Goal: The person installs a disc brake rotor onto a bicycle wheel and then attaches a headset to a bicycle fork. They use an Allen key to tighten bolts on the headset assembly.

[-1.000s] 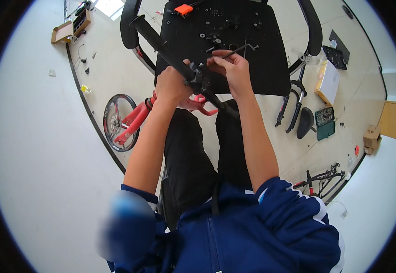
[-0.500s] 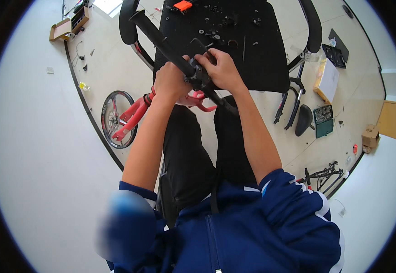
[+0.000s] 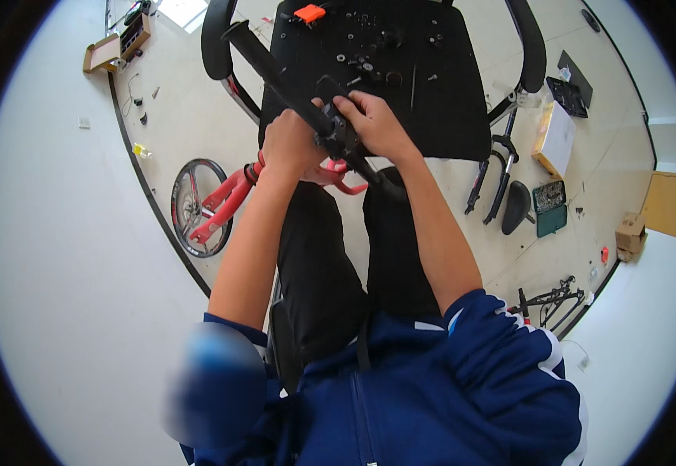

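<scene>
A black bicycle handlebar (image 3: 295, 95) runs slantwise over my lap, with a dark stem clamp (image 3: 341, 137) at its middle. My left hand (image 3: 290, 146) is closed at the clamp from the left, its fingertips partly hidden behind the bar. On the clamp's other side my right hand (image 3: 378, 126) pinches a dark L-shaped hex key (image 3: 325, 82), whose bent end shows above the fingers against the black seat. Whether the key sits in a bolt is hidden. Below the bar is a red bicycle frame (image 3: 233, 198), with a wheel (image 3: 200, 208) at its left.
A black chair seat (image 3: 454, 116) ahead carries an orange item (image 3: 309, 13), small hardware and a thin rod (image 3: 413, 85). On the floor at right lie a fork (image 3: 501, 175), a saddle (image 3: 517, 208), a green tool case (image 3: 550, 208) and a white box (image 3: 555, 140).
The hex key's visible end has turned and drawn closer to the right hand, whose fingers are more closed. The left hand stays at the clamp.
</scene>
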A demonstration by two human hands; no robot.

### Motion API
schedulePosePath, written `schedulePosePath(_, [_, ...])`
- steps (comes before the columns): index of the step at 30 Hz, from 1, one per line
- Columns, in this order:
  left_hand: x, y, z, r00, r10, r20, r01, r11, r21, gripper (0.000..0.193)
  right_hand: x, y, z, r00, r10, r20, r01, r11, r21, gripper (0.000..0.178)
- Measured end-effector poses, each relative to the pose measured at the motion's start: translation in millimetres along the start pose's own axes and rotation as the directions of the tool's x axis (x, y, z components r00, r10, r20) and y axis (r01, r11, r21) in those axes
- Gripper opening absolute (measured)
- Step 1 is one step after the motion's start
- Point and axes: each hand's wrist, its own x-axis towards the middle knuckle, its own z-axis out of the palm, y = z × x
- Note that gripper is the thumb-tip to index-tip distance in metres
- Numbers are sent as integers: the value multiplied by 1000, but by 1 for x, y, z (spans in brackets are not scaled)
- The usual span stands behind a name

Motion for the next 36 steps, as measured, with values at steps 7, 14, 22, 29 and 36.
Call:
schedulePosePath(7, [-2, -2, 4, 997, 61, -49, -61, 998, 11, 32, -8, -11, -14, 984, 96, 150, -130, 963, 237, 20])
schedulePosePath(14, [2, -2, 3, 995, 73, -74, -72, 997, 11, 33, -6, -18, -1, 996, 81, -35, -85, 987, -135, 46])
schedulePosePath(22, [2, 1, 1, 996, 70, -58, -68, 997, 29, 37, -6, -1, -8, 995, -80, -56, 79, 997, -21, 43])
schedulePosePath(29, [-1, 6, 7, 1000, -7, 21, 7, 1000, 2, 57, -5, -13, -10, 995, 94, -43, -100, 980, -170, 52])
schedulePosePath(36, [1, 13, 3, 999, -8, 43, 9, 1000, -2, 47, -18, -4, -20, 995, 46, 83, -58, 985, 160, 28])
